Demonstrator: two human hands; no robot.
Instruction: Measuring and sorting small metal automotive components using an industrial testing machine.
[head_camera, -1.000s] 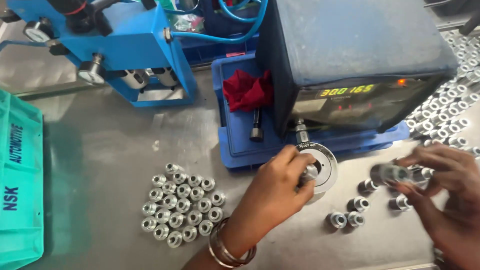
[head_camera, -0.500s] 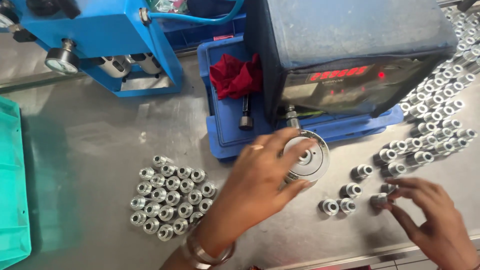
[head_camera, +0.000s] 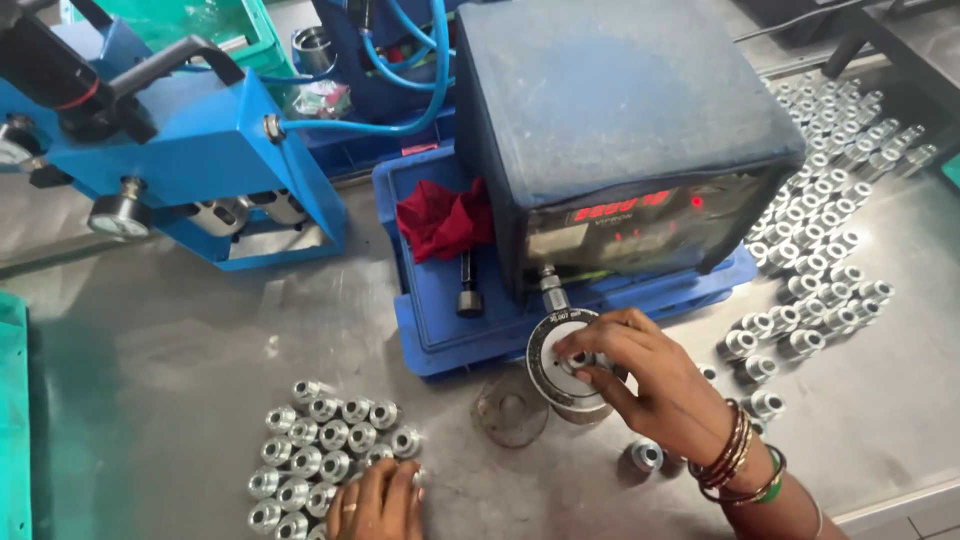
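Since the picture of half a second before, the hands have swapped work: then the left hand covered the round gauge disc and the right hand picked among loose parts at the right; now the right hand (head_camera: 640, 385) is on the disc and the left hand (head_camera: 380, 500) has dropped to the bottom edge beside the cluster of parts. The view has also shifted, so the blue machine sits higher and more to the left.

The round silver metal gauge disc (head_camera: 562, 362) lies flat on the steel worktop (head_camera: 150, 360), just in front of the dark box-shaped meter with a red lit display (head_camera: 630, 130), joined to it by a short metal stem. A small metal part sits at the disc's centre, largely hidden by fingertips.

The right hand reaches in from the lower right, palm down, wrist ringed with bangles; its fingers (head_camera: 590, 350) are bent and pinched lightly around the small part at the disc's centre. The left hand lies low, knuckles up, fingers loosely curled and touching the near edge of the cluster of small shiny metal cylinders (head_camera: 320, 440); whether it grips 1 cannot be told.

More such cylinders lie in rows at the right (head_camera: 830, 200). A red cloth (head_camera: 440, 215) rests in the blue plastic tray (head_camera: 440, 340) under the meter. The blue machine (head_camera: 190, 140) stands at the upper left.
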